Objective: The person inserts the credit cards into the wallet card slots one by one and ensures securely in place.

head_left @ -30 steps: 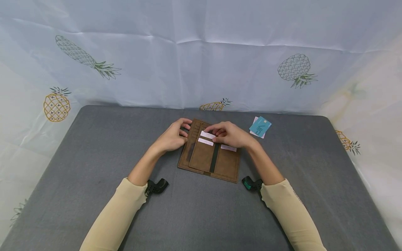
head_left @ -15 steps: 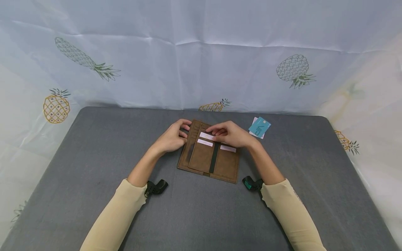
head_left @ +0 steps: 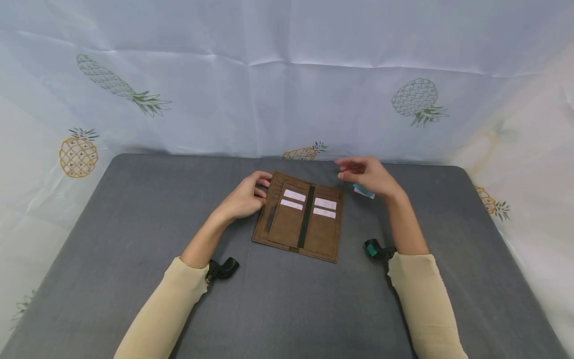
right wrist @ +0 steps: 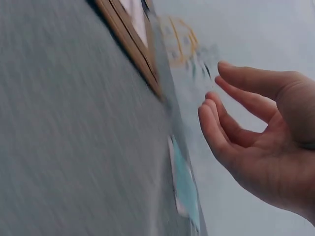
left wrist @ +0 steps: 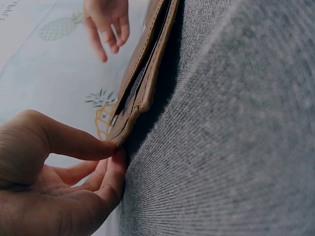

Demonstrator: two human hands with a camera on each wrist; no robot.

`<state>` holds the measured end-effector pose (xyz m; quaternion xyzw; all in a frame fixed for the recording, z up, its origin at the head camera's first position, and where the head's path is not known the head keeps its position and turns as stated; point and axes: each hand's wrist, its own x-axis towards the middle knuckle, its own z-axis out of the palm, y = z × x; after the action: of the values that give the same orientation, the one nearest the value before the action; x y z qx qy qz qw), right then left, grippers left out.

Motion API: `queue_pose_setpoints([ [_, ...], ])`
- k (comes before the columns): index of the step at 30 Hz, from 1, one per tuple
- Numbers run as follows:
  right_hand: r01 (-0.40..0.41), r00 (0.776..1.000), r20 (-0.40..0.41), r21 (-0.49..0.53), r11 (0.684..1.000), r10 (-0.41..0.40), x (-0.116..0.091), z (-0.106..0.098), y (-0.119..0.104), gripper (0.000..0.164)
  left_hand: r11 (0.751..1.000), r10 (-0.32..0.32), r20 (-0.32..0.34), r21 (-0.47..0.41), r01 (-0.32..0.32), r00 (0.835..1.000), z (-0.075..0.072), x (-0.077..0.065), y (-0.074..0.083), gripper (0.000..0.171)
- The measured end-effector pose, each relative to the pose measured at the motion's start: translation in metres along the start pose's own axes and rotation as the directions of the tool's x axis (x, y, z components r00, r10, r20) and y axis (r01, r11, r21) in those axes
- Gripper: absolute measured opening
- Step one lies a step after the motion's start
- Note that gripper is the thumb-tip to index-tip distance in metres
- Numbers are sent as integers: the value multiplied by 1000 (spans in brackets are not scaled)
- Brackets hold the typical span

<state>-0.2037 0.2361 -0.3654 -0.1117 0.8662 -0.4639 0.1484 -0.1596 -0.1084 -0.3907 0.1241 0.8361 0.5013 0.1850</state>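
A brown wallet (head_left: 285, 227) lies spread open on the table, a dark band down its middle. Pinkish-white cards (head_left: 325, 213) show in its slots, two on each side of the band. At the wallet's far left corner, my left hand (head_left: 245, 197) pinches the edge between thumb and fingers, as the left wrist view (left wrist: 54, 182) shows close up. My right hand (head_left: 371, 175) hovers over a small stack of cards, its fingers loosely bent with nothing between them. The stack, a teal card (right wrist: 185, 184) over a pinkish one, is partly hidden by that hand in the head view.
The grey cloth-covered table (head_left: 287, 309) ends at a far edge just beyond the wallet and card stack. Behind it hangs a pale curtain (head_left: 269, 99) printed with pineapples. Black wrist devices (head_left: 223, 268) sit at both sleeve cuffs.
My right hand has left the wallet's upper slots and moved right, over the card stack. All the cards in the wallet are now uncovered. The left hand stays at the corner.
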Motion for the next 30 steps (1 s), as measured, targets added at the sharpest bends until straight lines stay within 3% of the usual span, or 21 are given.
queue_pose_setpoints([
  [9, -124, 982, -162, -137, 983, 101, -15, -36, 32, 64, 1000, -4, 3, -5, 4, 1000, -1, -2, 0, 62],
  [15, -198, 971, -177, -222, 955, 160, -19, -43, 41, 73, 1000, -12, 3, 5, 12, 1000, -1, -1, 1, 60],
  [21, -219, 969, -178, -298, 929, 171, -18, -44, 47, 76, 1000, -13, 3, 3, 13, 1000, -1, 0, 0, 60],
  [30, -246, 962, -185, -257, 935, 202, -17, -44, 49, 74, 1000, -8, 7, 1, 8, 1000, -2, -1, 1, 60],
])
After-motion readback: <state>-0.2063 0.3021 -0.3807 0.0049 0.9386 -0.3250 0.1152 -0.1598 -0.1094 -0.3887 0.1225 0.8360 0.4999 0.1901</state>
